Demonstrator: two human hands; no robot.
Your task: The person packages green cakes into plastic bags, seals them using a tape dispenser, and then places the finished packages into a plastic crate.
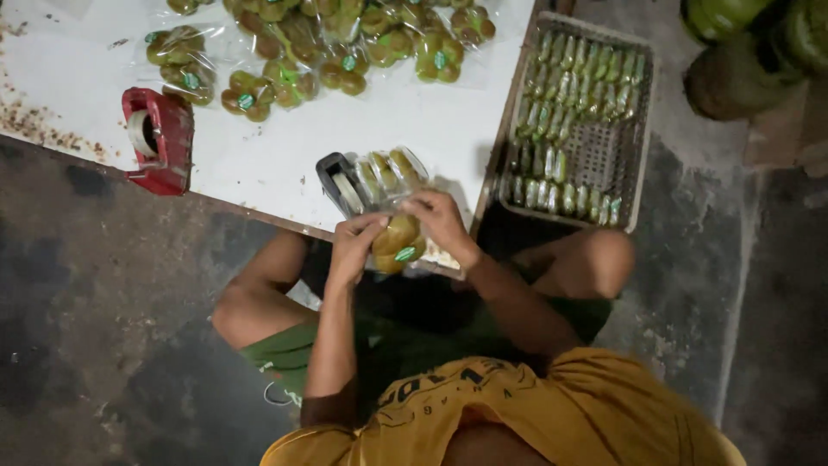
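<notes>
Table edge point(259, 203): hands round fruit pack point(397, 243).

Seen from above, both bare forearms reach forward from a seated body with knees spread. The left hand point(354, 246) and right hand point(440, 223) meet close together, fingers curled inward in a grip, wrists bent, thumbs toward each other

Single head-worn view, looking steeply down past yellow shirt point(552, 414) onto lap and low white tabletop point(285, 155). Hands close below lens; grey plastic crate point(634, 129) at right, probably on dim concrete floor point(103, 328).
</notes>
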